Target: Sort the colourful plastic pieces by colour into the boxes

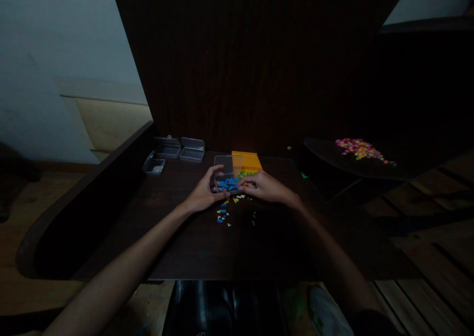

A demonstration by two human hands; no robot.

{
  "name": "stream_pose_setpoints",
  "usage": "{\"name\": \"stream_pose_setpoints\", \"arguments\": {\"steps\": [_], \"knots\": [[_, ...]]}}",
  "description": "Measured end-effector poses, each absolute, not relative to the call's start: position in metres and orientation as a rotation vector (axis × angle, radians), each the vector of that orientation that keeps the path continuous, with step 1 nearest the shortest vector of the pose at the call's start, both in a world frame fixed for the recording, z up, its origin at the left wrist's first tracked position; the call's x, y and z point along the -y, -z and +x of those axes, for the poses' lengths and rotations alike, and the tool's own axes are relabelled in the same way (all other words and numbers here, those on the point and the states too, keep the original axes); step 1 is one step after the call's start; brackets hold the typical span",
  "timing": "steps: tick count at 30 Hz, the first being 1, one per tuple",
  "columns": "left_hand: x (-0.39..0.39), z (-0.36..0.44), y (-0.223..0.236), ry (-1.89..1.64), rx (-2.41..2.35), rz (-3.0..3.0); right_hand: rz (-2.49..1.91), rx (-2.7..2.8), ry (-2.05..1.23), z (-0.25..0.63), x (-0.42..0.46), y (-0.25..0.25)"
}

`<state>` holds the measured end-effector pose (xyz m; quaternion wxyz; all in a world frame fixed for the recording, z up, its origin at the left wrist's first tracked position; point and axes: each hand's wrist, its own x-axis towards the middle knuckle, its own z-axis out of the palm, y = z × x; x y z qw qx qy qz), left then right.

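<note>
1. The left hand point(203, 193) has its grip around the left side of a clear plastic box point(222, 163), which stands open near the middle of the dark table point(177, 242).
2. Inside this box lie many small blue pieces point(228, 183).
3. The right hand point(267, 186) has its fingertips at the right side of the same box, close to the blue pieces; I cannot tell if its grip has taken one.
4. Just behind the right hand is an orange-yellow tray point(247, 161), with green pieces point(249, 173) at its near side.
5. On the table, on the near side of the box, are scattered small pieces point(223, 211), white, yellow and blue.
6. Farther to the left are three open clear cases point(192, 154).
7. At the right, a pile of colourful beads point(361, 149) lies on a dark surface point(333, 154).
</note>
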<state>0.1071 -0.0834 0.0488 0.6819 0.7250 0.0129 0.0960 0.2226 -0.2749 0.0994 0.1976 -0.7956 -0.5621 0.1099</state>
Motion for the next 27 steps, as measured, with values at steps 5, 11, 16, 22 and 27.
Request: {"name": "stream_pose_setpoints", "arguments": {"steps": [5, 11, 16, 22, 27], "knots": [[0.086, 0.107, -0.049, -0.177, -0.029, 1.62, -2.45, 1.649, -0.155, 0.233, 0.269, -0.102], [0.086, 0.107, -0.047, -0.179, -0.042, 1.61, -2.625, 1.743, -0.126, 0.228, 0.263, -0.104], [0.086, 0.107, -0.047, -0.178, -0.03, 1.572, -2.703, 1.77, -0.076, 0.224, 0.261, -0.107], [0.086, 0.107, -0.047, -0.172, -0.022, 1.56, -2.704, 1.763, -0.101, 0.223, 0.263, -0.108], [0.086, 0.107, -0.047, -0.173, -0.02, 1.581, -2.633, 1.712, -0.101, 0.221, 0.265, -0.112]]}}
